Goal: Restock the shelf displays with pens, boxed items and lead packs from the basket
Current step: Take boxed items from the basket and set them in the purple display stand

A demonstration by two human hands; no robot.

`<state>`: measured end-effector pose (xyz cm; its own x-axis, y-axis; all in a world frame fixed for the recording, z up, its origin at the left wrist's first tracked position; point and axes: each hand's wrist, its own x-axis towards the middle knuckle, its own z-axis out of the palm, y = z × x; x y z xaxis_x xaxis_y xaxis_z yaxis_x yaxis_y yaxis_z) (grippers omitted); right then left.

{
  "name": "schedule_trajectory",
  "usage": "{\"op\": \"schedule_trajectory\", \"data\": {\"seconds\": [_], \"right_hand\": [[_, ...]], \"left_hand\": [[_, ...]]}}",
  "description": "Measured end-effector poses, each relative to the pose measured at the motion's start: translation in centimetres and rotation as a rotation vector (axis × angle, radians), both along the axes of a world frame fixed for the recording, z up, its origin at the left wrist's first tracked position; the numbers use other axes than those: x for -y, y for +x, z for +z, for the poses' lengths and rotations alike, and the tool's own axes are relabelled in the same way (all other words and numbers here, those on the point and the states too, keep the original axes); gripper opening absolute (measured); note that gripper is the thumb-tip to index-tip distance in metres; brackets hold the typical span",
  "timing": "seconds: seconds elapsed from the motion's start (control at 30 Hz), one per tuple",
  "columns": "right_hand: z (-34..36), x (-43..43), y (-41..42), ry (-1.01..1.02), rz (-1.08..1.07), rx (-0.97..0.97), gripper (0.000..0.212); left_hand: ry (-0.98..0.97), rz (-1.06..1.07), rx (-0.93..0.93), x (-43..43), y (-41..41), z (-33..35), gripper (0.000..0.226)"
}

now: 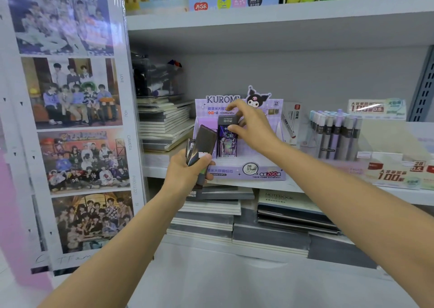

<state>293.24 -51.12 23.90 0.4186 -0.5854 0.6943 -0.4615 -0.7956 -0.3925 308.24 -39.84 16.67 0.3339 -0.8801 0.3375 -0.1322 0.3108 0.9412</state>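
A purple Kuromi display box (pixel 249 171) for lead packs stands on the middle shelf. One dark lead pack (pixel 227 138) stands upright inside it, and my right hand (pixel 251 127) pinches its top between thumb and fingers. My left hand (pixel 187 174) grips a small bunch of dark lead packs (pixel 203 143) in front of the box's left end, fanned upward. The basket is out of view.
Purple and grey pens (pixel 335 134) stand in a display to the right, with another lead display (pixel 399 169) beyond. Stacked notebooks (pixel 164 124) lie left of the box and on the shelf below (pixel 291 211). A photo poster panel (pixel 70 120) fills the left.
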Motion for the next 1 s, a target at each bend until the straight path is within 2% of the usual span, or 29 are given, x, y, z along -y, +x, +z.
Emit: {"op": "schedule_trajectory", "data": {"seconds": [0.2, 0.27, 0.33, 0.4, 0.43, 0.5, 0.6, 0.73, 0.83, 0.9, 1.0], "right_hand": [[-1.2, 0.5, -0.1, -0.033, -0.11, -0.002, 0.027], [-1.0, 0.2, -0.5, -0.043, -0.118, 0.062, 0.027], [-0.6, -0.6, -0.8, 0.019, -0.001, 0.188, 0.026], [-0.4, -1.8, -1.0, 0.234, 0.244, 0.272, 0.029], [-0.4, -2.3, -1.0, 0.339, 0.334, 0.269, 0.031], [-0.6, -2.8, -1.1, 0.414, 0.384, 0.218, 0.031], [-0.7, -2.8, -1.9, 0.428, 0.384, 0.237, 0.025], [-1.6, -2.9, -3.5, 0.407, 0.406, 0.217, 0.023], [-1.9, -3.3, -4.5, 0.346, 0.488, 0.097, 0.032], [-1.9, -3.5, -5.1, 0.287, 0.409, 0.021, 0.038], [-2.1, -3.6, -5.9, 0.281, 0.362, 0.064, 0.027]], "left_hand": [[-0.01, -0.024, -0.057, -0.4, 0.1, 0.2, 0.014], [-0.029, -0.026, -0.067, -0.6, 0.1, 0.4, 0.013], [-0.041, -0.033, -0.07, -0.7, 0.1, 0.7, 0.015], [-0.028, -0.055, -0.059, -0.8, -0.2, 1.0, 0.018], [-0.016, -0.069, -0.056, -0.9, -0.5, 1.1, 0.019], [0.014, -0.104, -0.068, -1.0, -0.9, 1.3, 0.021], [0.062, -0.149, -0.174, -1.5, -1.4, 1.7, 0.03], [0.053, -0.084, -0.33, -2.1, -1.5, 2.3, 0.014], [0.088, -0.05, -0.378, -2.5, -1.7, 2.9, 0.029], [0.136, -0.058, -0.408, -2.9, -1.9, 3.2, 0.034], [0.187, -0.14, -0.435, -3.5, -2.5, 3.6, 0.039]]}}
